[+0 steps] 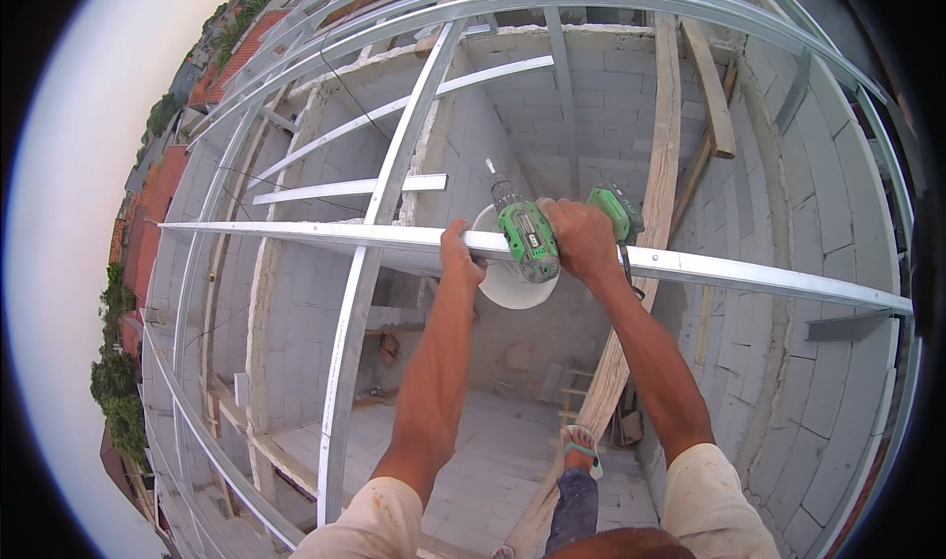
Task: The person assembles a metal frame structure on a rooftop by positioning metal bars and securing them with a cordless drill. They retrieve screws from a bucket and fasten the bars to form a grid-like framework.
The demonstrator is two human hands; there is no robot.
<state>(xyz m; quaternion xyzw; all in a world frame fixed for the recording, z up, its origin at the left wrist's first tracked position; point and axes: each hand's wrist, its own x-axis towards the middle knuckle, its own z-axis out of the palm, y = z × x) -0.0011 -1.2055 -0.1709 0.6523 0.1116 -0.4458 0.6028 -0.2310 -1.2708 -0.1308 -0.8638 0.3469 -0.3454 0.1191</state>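
Silvery beam (680,267) first: steady it, pinched in the left grip (459,251), guide the green drill (528,234) over its middle, clasped in the right grip (581,239), and ideally square the far-pointing bit (491,167) before any drilling.

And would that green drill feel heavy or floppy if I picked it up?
Probably heavy for its size: the drill looks chunky, with a blocky base. It seems stiff, since its casing looks hard. It might tip off the narrow metal bar.
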